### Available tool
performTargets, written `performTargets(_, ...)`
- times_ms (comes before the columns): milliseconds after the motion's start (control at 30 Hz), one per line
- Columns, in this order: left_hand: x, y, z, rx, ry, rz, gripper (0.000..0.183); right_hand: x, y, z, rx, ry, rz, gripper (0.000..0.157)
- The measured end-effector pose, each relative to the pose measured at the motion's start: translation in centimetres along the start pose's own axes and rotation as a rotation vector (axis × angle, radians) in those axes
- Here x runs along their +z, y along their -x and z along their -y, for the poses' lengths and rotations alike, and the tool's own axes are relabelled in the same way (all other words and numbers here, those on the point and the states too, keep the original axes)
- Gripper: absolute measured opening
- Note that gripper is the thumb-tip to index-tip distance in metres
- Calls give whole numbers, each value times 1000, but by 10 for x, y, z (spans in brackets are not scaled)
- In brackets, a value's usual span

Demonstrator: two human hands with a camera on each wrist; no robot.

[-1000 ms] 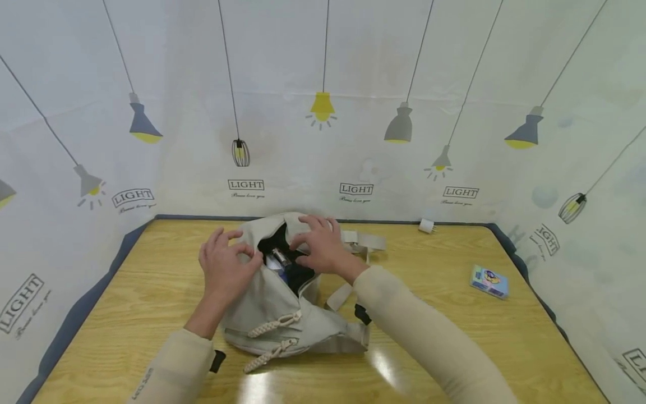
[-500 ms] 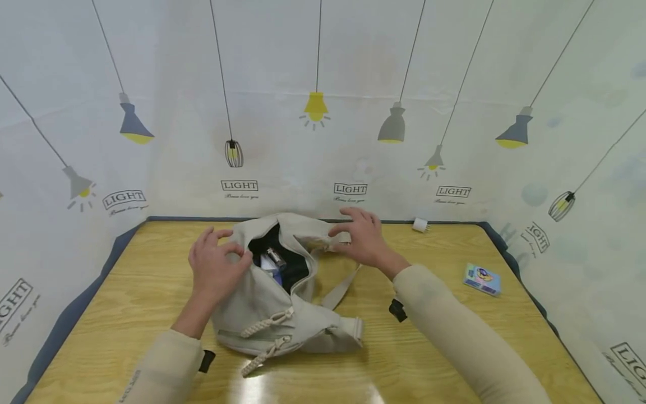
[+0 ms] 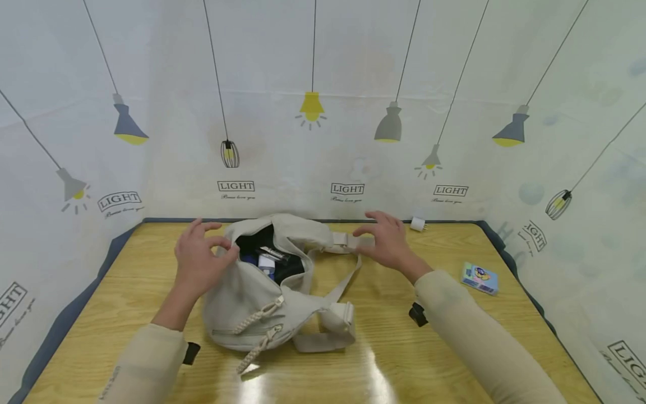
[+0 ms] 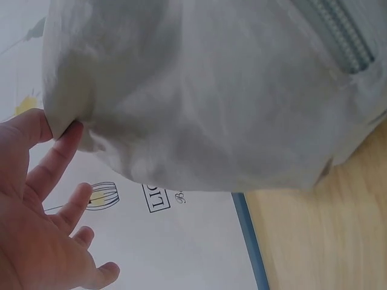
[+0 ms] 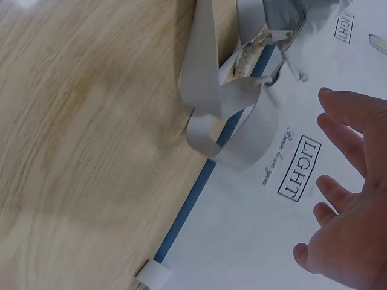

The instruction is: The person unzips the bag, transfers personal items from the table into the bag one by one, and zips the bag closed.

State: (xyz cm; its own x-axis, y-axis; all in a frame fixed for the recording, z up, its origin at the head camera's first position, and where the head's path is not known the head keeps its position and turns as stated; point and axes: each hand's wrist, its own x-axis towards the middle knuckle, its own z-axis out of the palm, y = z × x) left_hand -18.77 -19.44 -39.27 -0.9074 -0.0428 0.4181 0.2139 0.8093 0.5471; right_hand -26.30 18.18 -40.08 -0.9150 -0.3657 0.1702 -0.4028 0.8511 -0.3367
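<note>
A beige sling bag (image 3: 247, 297) lies on the table with its main opening gaping and its black lining (image 3: 290, 272) showing. My left hand (image 3: 202, 261) pinches the left edge of that opening between thumb and forefinger; the left wrist view shows the fabric (image 4: 181, 109) drawn to the fingertips. Inside the bag are a white-and-blue item (image 3: 266, 265) and a dark, shiny cylindrical item (image 3: 275, 255). My right hand (image 3: 386, 241) holds nothing, its fingers loosely spread. It overlaps the bag's strap in the head view, but the right wrist view shows the hand (image 5: 357, 193) apart from the strap (image 5: 251, 139).
A white plug adapter (image 3: 418, 224) stands near the table's back edge. Toward the right side lies a small light-blue box (image 3: 480, 278). Rope zipper pulls (image 3: 259, 317) hang at the bag's front. A lamp-printed white sheet (image 3: 282, 168) surrounds the wooden table (image 3: 404, 348).
My right hand has left the right edge of the bag's opening and moved right, past the strap. My left hand keeps its pinch and has pulled the left edge further left, widening the opening.
</note>
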Motion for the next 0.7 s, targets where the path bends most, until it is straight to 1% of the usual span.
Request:
performTargets(100,-3,-1,2,12,-2,3,19,0,2,-8,10,-2,-13,30)
performTargets(300,-2,-2,5,-7,-1,28,17,1,7,-26,38,11,-26,33)
performTargets(433,1,-2,7,-12,1,24,16,3,10,-40,92,13,-22,35)
performTargets(567,5,-1,7,2,1,2,16,6,15,-56,152,11,-10,36)
performTargets(700,10,0,7,13,7,-18,16,10,21,-74,211,21,-3,41)
